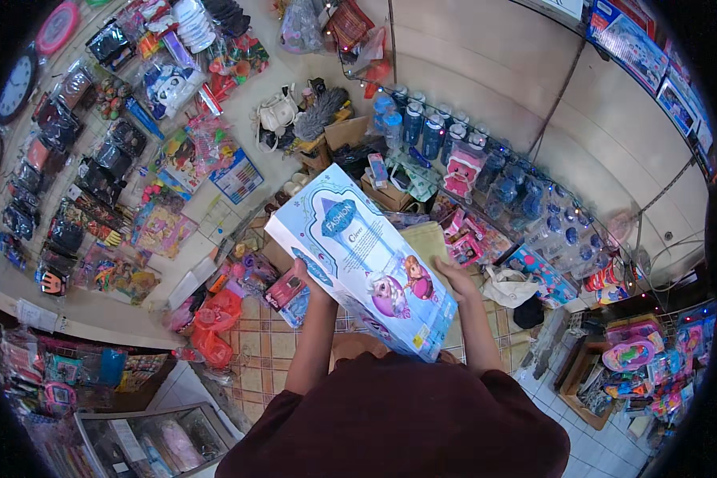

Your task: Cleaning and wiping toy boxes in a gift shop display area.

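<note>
Aslant, a long pale-blue cardboard box (368,253) lies between the left hand (314,288), its grip closed on one side, and the right hand (459,282), clasping the other.

Small shop, toys and mixed household goods. Left wall (243,99) hung in rows with plastic-wrapped pouches (113,161), many of one kind; wall clocks (16,85) beside them. Lidded bottles (432,135) lined up in numbers along far wall (470,64). Boxed toys (629,44) ranged high, upper right. Framed display case (147,414) lower left, packets (180,444) inside. Packaged plastic toys (629,354) crowded at right. Tiled floor (253,346), red plastic bags (218,312) alongside.
</note>
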### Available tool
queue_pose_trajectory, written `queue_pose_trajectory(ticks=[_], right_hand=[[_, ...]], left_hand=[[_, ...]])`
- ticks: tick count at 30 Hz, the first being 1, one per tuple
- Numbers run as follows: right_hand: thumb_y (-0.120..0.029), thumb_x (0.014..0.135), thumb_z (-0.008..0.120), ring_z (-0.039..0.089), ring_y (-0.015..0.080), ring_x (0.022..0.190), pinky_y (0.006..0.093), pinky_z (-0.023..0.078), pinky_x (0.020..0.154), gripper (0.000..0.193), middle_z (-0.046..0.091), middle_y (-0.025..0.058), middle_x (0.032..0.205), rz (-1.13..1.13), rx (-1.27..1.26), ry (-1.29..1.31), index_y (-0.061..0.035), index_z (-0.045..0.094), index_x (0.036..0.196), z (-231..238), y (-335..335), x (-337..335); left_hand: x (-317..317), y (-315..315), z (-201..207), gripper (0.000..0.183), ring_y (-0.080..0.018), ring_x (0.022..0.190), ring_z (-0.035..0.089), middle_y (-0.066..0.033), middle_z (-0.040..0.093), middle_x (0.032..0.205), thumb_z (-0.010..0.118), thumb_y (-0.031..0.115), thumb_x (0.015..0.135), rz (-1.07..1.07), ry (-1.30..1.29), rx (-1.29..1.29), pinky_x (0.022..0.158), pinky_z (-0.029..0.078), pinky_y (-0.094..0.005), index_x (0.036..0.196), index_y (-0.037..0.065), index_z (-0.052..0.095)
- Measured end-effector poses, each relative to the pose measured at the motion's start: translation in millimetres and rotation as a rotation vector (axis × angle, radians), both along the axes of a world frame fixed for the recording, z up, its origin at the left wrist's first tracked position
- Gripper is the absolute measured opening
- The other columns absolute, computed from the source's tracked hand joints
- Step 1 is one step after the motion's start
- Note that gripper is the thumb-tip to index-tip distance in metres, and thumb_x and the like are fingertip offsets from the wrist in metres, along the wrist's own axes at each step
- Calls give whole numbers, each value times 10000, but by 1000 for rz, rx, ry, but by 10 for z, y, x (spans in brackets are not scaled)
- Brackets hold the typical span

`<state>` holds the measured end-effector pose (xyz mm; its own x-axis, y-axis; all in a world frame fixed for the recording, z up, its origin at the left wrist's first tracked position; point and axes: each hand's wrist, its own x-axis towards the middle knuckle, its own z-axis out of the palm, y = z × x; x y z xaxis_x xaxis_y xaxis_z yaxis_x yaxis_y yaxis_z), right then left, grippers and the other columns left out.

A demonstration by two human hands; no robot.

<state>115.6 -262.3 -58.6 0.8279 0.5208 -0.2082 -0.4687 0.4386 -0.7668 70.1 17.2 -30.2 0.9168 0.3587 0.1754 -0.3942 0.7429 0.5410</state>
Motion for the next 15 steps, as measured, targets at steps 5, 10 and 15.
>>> queue_pose_trajectory(ticks=[5,10,15], right_hand=[[-180,909,535,404,161,1221,300,328,1008,562,390,74,1371,-235,-255,-252,-94,281,1403,672,45,109],[-79,848,542,254,268,1342,379,172,1092,585,317,120,1436,-396,-656,-1020,-118,326,1391,1551,413,145],[25,729,503,237,349,1337,520,138,1084,688,314,57,1441,-327,-851,-1466,-157,357,1377,2245,873,-131]], left_hand=[[-60,-51,289,894,-306,1071,529,-150,505,1218,661,543,659,-32,35,56,907,453,-413,1315,20,351],[-100,-240,438,865,-299,1148,470,-142,456,1279,467,651,757,73,224,166,959,405,-413,1347,37,314],[-133,-415,375,871,-289,1064,547,-161,507,1212,546,633,748,32,252,146,892,467,-402,1312,1,345]])
